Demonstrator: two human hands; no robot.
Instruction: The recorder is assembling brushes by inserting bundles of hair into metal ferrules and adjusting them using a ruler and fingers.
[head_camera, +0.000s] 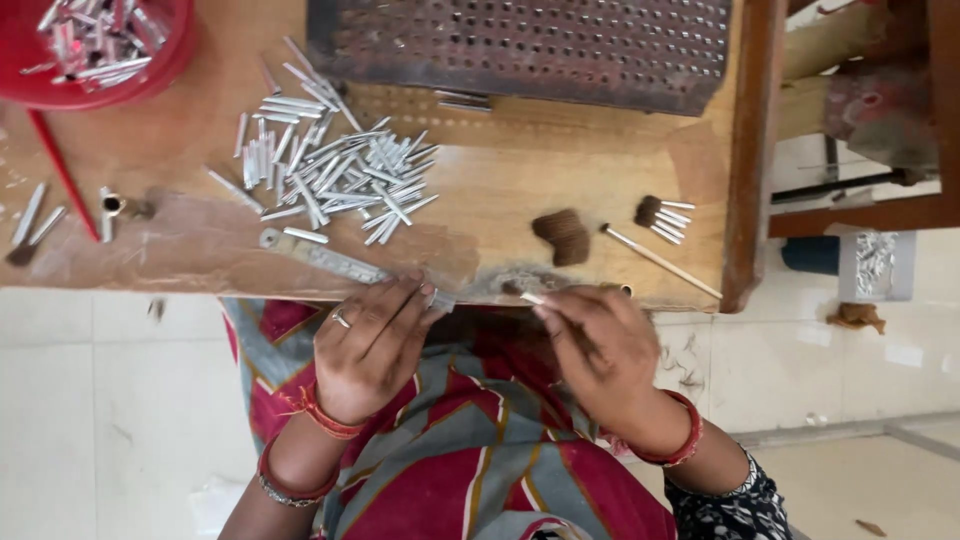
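My left hand (372, 345) rests at the near edge of the wooden table (560, 170), its fingertips on the end of a flat metal strip (325, 258). My right hand (597, 350) pinches a thin pale stick (532, 298) whose tip points left toward the table edge. A heap of short silver metal tubes (335, 170) lies just beyond my left hand. A tuft of brown bristles (562, 236) lies beyond my right hand. A thin brush with a pale handle (660, 262) and a few finished small brushes (662, 217) lie to its right.
A red bowl (150, 70) with more metal tubes stands at the far left, a red stick (62, 172) below it. A perforated metal sheet (520, 45) covers the table's far side. Loose tubes (35, 220) lie at the left edge. Tiled floor lies beyond.
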